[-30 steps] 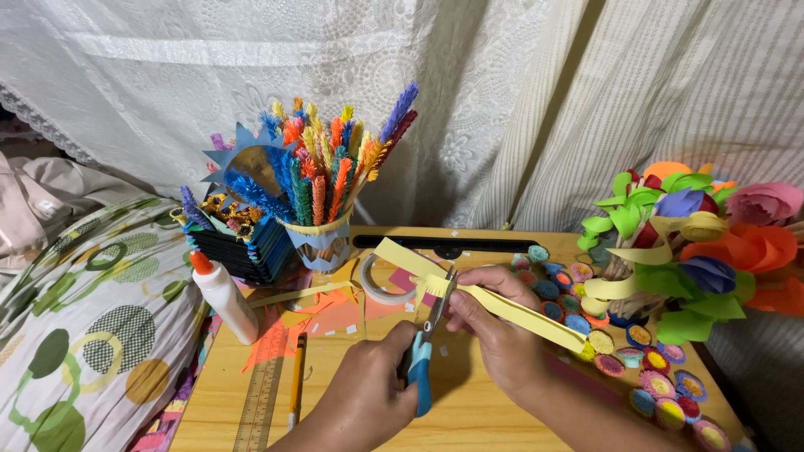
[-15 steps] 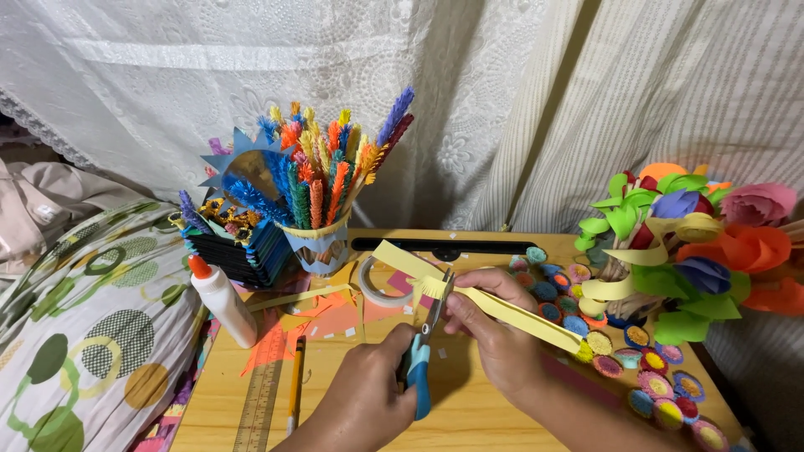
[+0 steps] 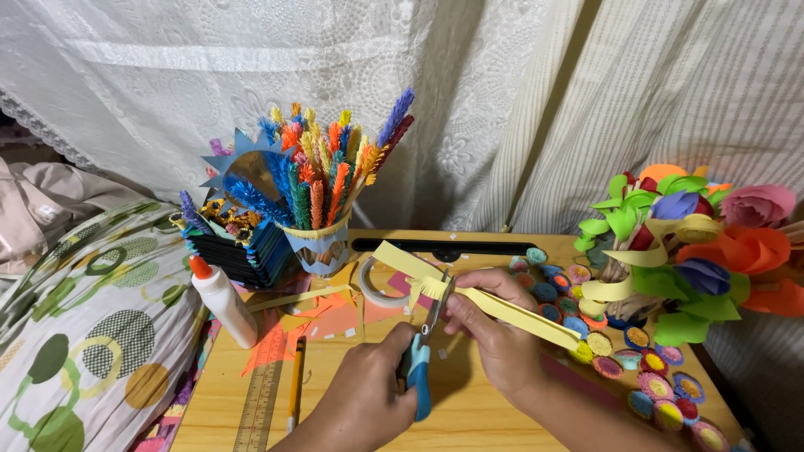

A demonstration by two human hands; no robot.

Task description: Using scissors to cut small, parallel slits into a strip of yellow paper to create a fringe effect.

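Note:
My left hand (image 3: 368,393) grips blue-handled scissors (image 3: 421,360), whose blades reach up to the edge of a long yellow paper strip (image 3: 511,311). My right hand (image 3: 494,335) pinches that strip near its middle, holding it slanted from upper left to lower right above the wooden table (image 3: 469,418). The strip's left end (image 3: 419,280) shows a fringe of fine cuts beside the blades.
A cup of coloured fringed paper sticks (image 3: 322,201) and a dark box (image 3: 239,247) stand at the back. A white glue bottle (image 3: 219,300), a ruler (image 3: 260,402), a pencil (image 3: 296,381), a tape roll (image 3: 377,280), orange scraps, several rolled paper discs (image 3: 653,389) and a paper flower bouquet (image 3: 695,243) surround the hands.
The scissors and both hands have stayed in nearly the same spot; the blades have shifted slightly along the strip's fringed end.

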